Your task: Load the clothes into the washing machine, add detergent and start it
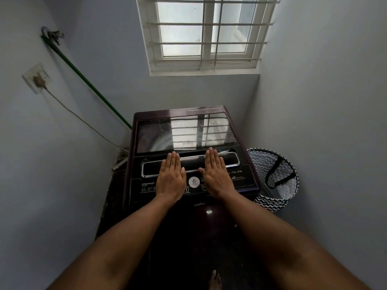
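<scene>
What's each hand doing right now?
Left hand: open, flat on the washing machine panel, holding nothing.
Right hand: open, flat on it too, holding nothing.

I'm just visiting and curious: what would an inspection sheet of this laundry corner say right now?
Surface: washing machine top, dark, glossy, glass lid closed.
Job's things: laundry basket, zigzag pattern, on the floor right of the machine; contents cannot be told. Detergent: nothing seen.
Clutter: nothing seen.
Hands: left hand and right hand lie flat, fingers straight, on the control panel.
Cables: power cord runs from the wall socket down toward the machine; green hose slants along the left wall.
Surroundings: barred window above, plain walls, narrow nook.
</scene>
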A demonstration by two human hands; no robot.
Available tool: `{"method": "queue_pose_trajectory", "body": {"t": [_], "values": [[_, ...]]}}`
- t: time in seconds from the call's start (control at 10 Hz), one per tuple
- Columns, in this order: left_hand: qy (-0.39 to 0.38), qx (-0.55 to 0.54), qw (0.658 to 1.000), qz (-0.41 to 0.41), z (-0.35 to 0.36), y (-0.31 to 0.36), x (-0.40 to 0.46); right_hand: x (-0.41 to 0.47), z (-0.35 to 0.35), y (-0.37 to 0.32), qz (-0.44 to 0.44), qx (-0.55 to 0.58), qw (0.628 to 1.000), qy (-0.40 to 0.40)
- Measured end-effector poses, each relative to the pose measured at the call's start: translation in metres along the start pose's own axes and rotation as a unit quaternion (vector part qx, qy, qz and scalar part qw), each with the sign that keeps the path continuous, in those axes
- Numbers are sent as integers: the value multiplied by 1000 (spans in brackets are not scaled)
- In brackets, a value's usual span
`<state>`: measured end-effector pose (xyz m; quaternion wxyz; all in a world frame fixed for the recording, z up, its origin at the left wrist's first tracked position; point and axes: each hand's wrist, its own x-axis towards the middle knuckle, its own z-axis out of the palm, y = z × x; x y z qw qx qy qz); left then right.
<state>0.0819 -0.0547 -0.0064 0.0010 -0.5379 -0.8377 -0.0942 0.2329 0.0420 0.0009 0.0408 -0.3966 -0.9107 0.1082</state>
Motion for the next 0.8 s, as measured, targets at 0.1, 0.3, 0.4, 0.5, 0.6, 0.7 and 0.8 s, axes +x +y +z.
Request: {"method": "queue_pose_trajectory", "body": {"t": [0.1, 0.3, 0.4, 0.5, 0.6, 0.7, 0.8], "values": [[-5, 6, 1000, 1, 1, 0, 0, -1, 1, 1, 1, 2, 1000, -1], [-10, 10, 1000, 3, 5, 1, -1, -1, 1, 6, 12, 3, 1000, -4], [-7, 5, 1000, 5, 5, 3, 0, -3, 1, 7, 11, 8, 1000, 0], [-7, 1, 1000, 9, 3, 6, 0, -3, 1, 7, 13, 3, 1000, -1], [-4, 8, 1000, 11, 6, 6, 1, -3, 2, 8, 14, 0, 1000, -3], [-14, 4, 1000, 8, 4, 5, 0, -4, 0, 8, 12, 5, 1000, -10], [-4, 12, 1000, 10, 7, 4, 0, -4, 2, 8, 9, 8, 1000, -1]]}}
